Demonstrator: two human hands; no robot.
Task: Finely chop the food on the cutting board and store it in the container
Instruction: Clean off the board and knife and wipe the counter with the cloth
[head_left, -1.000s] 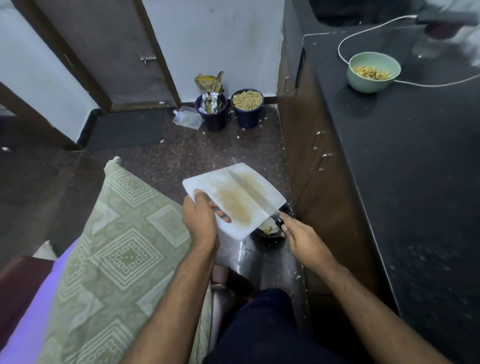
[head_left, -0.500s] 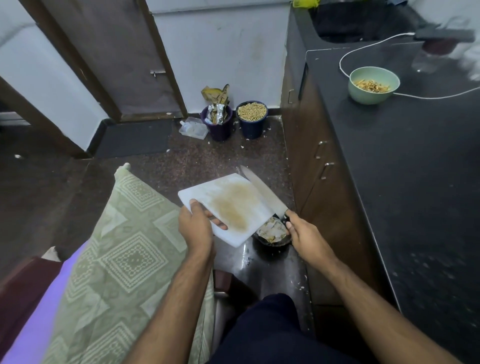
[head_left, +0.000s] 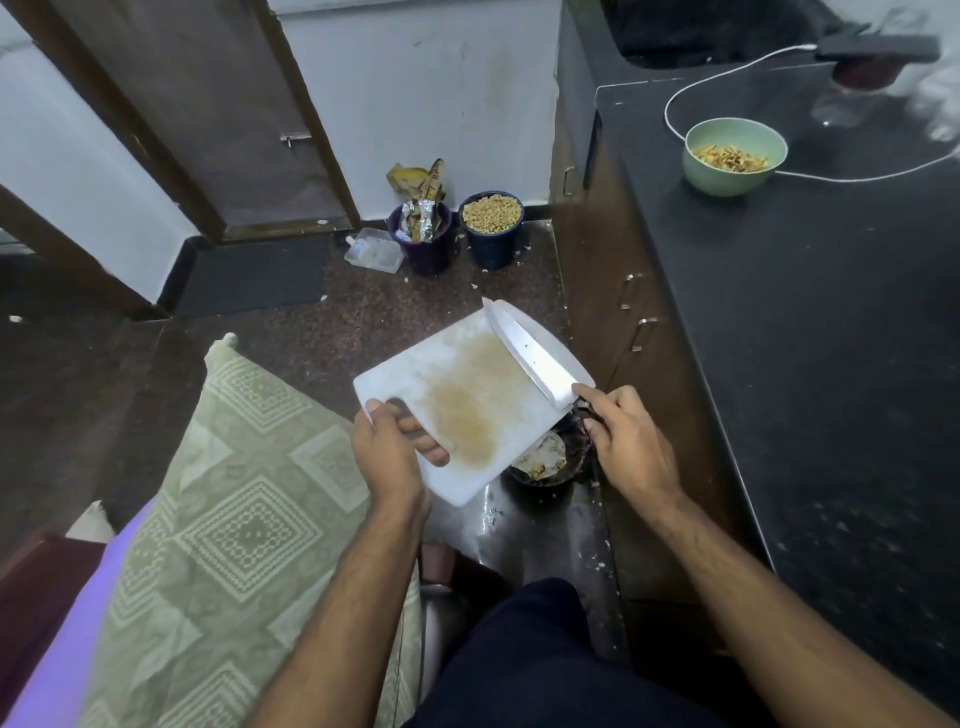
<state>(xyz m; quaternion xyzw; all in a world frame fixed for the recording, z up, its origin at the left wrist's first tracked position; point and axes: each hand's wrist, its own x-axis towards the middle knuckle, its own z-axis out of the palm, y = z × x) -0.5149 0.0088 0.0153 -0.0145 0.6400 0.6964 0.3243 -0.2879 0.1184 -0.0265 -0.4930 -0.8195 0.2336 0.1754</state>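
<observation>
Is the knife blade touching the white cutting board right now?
Touching. The head view shows the steel knife blade lying flat against the white plastic cutting board, no gap visible.

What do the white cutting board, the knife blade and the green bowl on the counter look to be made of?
Cutting board: probably plastic; matte white, with a brownish stain and a moulded handle slot.
Knife: the blade looks like steel; pale grey with a dull shine.
Green bowl: smooth and uniformly pale green with a soft sheen; plastic, melamine or glazed ceramic, hard to say which.
</observation>
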